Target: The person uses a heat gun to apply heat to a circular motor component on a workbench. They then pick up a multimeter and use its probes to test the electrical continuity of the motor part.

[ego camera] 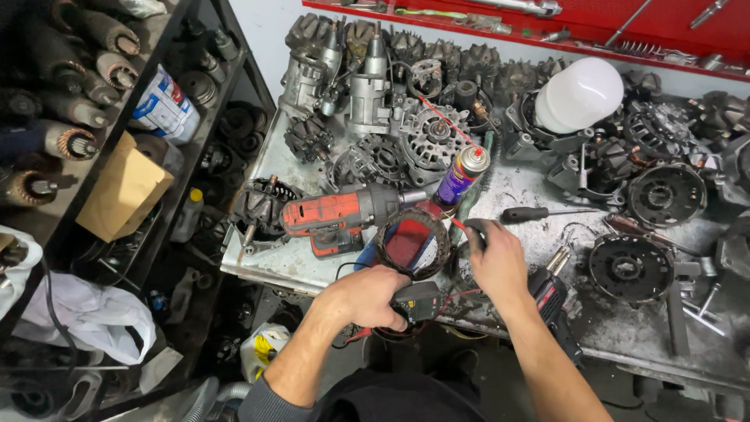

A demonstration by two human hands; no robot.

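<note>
Round copper-wound stator ring (412,242) upright at near bench edge, prob. for probe access. Left hand (367,297) clamped on small black tester box (418,301), red/black leads trailing. Right hand (496,262) pinching dark probe (475,230) beside ring. Red cordless impact wrench (340,217) just behind; grey metal bench (258,270) crowded w/ parts, little free room.

Left hand (367,297) grips black meter (416,301); right hand (497,262) holds probably probe at stator ring (414,242).
</note>
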